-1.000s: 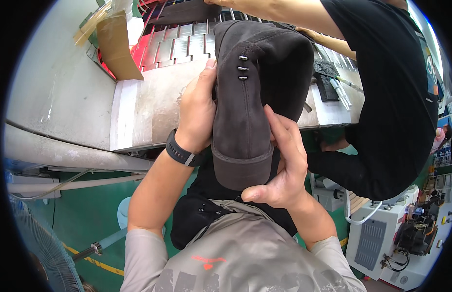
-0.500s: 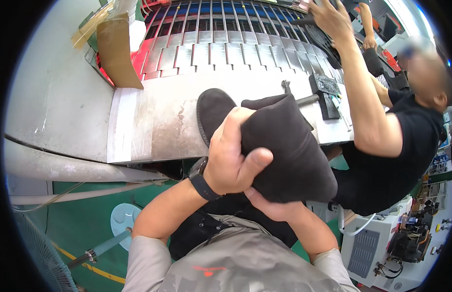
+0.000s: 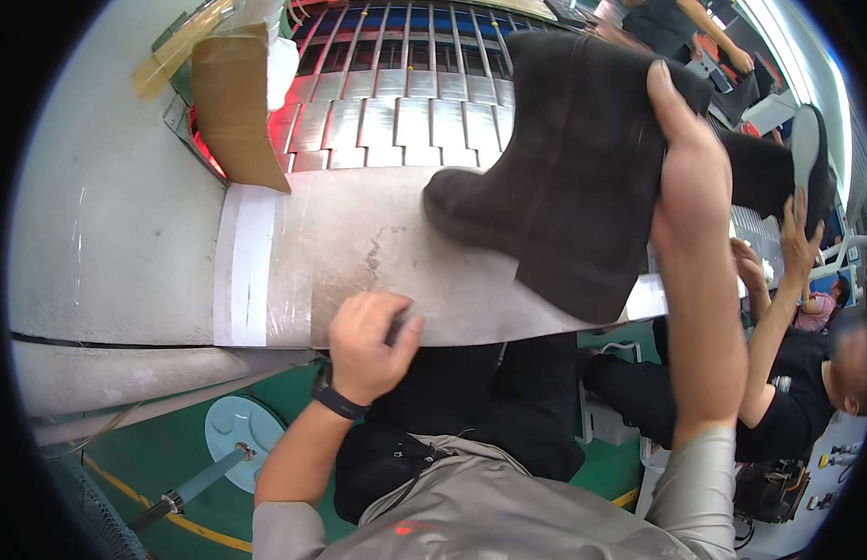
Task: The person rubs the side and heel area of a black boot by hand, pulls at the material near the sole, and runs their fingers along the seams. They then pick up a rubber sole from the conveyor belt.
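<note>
Boot work at a grey metal desk [image 3: 359,252] beside a slatted steel conveyor [image 3: 396,93]. Right hand [image 3: 695,177] grips a dark brown suede ankle boot [image 3: 564,177] by the back of its shaft, fingers closed over the top edge, thumb side hidden behind the material. The boot hangs above the desk's near edge, toe pointing left, sole side down and close to the surface; whether the heel touches cannot be told. Held this way, the whole outer side faces the wearer, likely for a look-over or for setting it down. Left hand [image 3: 368,345] is loosely curled, holding nothing, fingertips resting on the desk's front lip, probably for support.

Half a second earlier both hands were wrapped round the boot, close to the body with its sole turned up; now the left has let go and the right alone has carried it out and up, turned upright.

A cardboard flap [image 3: 237,103] leans at the desk's far left. On the right a co-worker's hand [image 3: 797,243] reaches up at another dark boot [image 3: 779,168].
</note>
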### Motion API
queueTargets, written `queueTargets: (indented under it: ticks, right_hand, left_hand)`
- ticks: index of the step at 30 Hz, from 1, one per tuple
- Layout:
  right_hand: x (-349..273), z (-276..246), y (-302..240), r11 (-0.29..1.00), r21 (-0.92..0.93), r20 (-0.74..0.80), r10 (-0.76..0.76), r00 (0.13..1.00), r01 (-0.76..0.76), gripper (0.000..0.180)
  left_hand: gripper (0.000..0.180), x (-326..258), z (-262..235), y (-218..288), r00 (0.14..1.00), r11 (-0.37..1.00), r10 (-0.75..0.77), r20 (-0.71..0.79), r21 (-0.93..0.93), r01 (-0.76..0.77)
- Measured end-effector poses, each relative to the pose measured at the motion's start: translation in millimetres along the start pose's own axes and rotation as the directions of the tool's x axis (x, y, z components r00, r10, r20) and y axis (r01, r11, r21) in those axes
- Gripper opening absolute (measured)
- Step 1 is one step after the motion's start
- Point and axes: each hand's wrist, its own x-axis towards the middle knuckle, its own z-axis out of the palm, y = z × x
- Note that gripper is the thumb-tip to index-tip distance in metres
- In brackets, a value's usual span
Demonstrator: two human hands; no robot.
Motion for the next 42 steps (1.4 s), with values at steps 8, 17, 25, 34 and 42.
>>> queueTargets:
  ticks: [8,17,25,34,42]
  right_hand:
    - [157,-17,85,0.737,-0.646,-0.467,-0.174,0.867,-0.2,0.056]
    - [123,-60,193,0.697,-0.713,-0.295,-0.196,0.935,-0.079,0.065]
    - [-8,-84,205,0.593,-0.79,0.004,-0.249,0.969,0.156,0.038]
    - [-43,-86,210,0.502,-0.773,0.178,-0.416,0.892,0.389,0.02]
    - [-56,-85,189,0.748,-0.622,-0.104,-0.374,0.922,0.233,0.03]
  left_hand:
    - [0.021,3,10,2,0.991,0.968,0.134,-0.025,0.216,-0.126]
    - [0.022,2,16,0,0.985,0.963,0.164,-0.044,0.224,-0.151]
    - [0.013,5,24,1,0.989,0.944,0.145,-0.033,0.304,-0.129]
    - [0.011,-2,34,3,0.997,0.91,0.072,-0.031,0.41,-0.053]
    - [0.01,-2,35,8,0.996,0.891,0.061,-0.064,0.454,-0.026]
